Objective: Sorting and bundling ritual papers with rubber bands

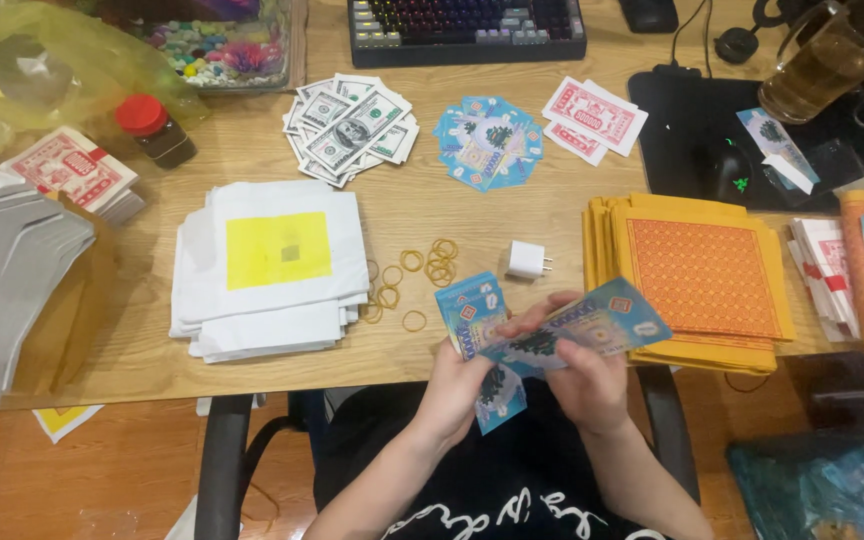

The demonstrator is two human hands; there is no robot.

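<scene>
A: Warm, even indoor light from above; soft shadows beneath the white paper stack (270, 268).

B: Centre sharp; slight motion blur on the blue notes (562, 335); wide-angle bowing toward the edges.

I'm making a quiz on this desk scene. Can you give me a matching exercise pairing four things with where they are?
Things:
1. blue notes
2. rubber bands
3. white charger plug
4. red-capped jar

Places:
A. loose on the desk, left of the plug
B. far left, beside the yellow plastic bag
C. held in both hands, left hand and right hand
D. on the desk, left of the orange sheet stack

Pairs: 1-C, 2-A, 3-D, 4-B
</scene>
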